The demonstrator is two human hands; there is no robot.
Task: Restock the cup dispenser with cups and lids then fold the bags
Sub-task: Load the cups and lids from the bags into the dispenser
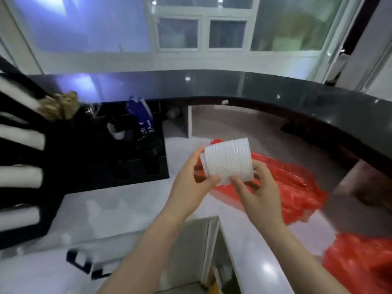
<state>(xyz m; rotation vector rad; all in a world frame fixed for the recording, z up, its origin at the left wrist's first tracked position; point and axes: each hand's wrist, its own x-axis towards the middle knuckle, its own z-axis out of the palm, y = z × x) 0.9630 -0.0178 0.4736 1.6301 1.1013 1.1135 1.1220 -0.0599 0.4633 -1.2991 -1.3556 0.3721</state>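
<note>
Centrally, two bare hands hold a stack of lids [228,161] sideways in the air, the left hand [191,183] gripping its near end, the right hand [257,187] pinching its underside. The lids are translucent white plastic, ribbed, forming a short cylinder. Below and right of the hands, crinkled red bags [297,187] lie on the pale glossy table [127,209]. Left of the hands stands a black dispenser [27,166] with white cups [21,136] poking out of its slots, blurred.

Translucent ribbed plastic lids [227,161], crinkled glossy red plastic bag [294,187], polished dark counter [318,98]
</note>
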